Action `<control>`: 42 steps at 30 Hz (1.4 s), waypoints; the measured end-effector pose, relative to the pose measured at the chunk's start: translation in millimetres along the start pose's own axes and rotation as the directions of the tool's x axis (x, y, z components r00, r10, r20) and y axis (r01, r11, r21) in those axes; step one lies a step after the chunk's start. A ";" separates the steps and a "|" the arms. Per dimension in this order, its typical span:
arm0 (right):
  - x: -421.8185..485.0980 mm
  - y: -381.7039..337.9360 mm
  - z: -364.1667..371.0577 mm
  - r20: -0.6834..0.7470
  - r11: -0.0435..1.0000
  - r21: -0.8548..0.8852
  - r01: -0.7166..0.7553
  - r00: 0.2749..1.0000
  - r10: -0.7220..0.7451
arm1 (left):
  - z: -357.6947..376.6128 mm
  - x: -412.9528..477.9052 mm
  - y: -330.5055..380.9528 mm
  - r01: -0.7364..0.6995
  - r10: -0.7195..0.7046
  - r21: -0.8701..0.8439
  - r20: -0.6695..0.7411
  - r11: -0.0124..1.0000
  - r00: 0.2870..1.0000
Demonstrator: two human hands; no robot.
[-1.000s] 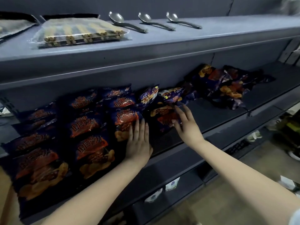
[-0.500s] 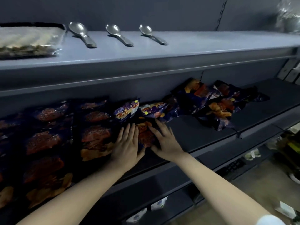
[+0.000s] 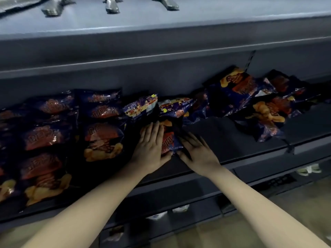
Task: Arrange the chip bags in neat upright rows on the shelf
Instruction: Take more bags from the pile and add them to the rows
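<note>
Dark blue chip bags with orange-red print fill the left part of the dark shelf (image 3: 223, 140) in rows (image 3: 102, 138). One bag (image 3: 169, 140) lies between my hands near the shelf's front. My left hand (image 3: 151, 149) lies flat with straight fingers against that bag's left side. On the bag's right side, my right hand (image 3: 196, 152) presses with straight fingers. Just behind it lie two purple-topped bags (image 3: 141, 105). A loose heap of bags (image 3: 258, 97) lies at the right of the shelf.
Above is a grey upper shelf (image 3: 197, 20) with three metal spoons (image 3: 112, 5) lying on it. A lower shelf (image 3: 179, 212) holds small white packets. The tan floor (image 3: 268, 203) shows at the bottom right.
Both hands have drawn together around one bag near the shelf front, left hand moving right and right hand moving left. The view has dropped and moved closer to the shelf.
</note>
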State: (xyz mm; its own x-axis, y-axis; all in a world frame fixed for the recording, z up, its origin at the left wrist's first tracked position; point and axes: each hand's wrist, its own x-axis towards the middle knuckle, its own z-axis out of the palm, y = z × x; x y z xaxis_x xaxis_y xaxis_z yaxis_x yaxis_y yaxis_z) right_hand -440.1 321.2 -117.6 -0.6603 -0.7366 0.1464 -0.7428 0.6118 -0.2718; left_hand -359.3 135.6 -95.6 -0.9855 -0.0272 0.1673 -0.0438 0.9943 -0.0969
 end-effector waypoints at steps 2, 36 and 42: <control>0.6 0.4 1.9 -0.027 1.000 0.009 -0.001 1.000 0.002 | 2.0 1.0 -1.0 0.018 -0.018 -0.001 0.003 1.000 1.000; 36.5 -113.4 -111.5 -0.357 0.691 0.337 0.639 0.766 -0.534 | -106.0 -57.8 -50.0 0.109 0.081 -0.867 0.168 0.486 0.982; 52.5 -123.3 -108.1 -0.328 0.669 0.599 0.441 0.897 -0.297 | -98.5 -70.2 -66.4 0.163 -0.258 -0.950 0.092 0.266 0.962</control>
State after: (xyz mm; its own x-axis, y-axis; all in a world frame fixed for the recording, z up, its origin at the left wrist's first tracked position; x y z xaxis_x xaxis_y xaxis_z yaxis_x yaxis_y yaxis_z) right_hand -395.1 238.2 26.4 -0.4075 -0.7478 0.5241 -0.7215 -0.0882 -0.6867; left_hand -271.0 81.7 -4.3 -0.9515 -0.2925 0.0955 -0.0164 0.3580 0.9336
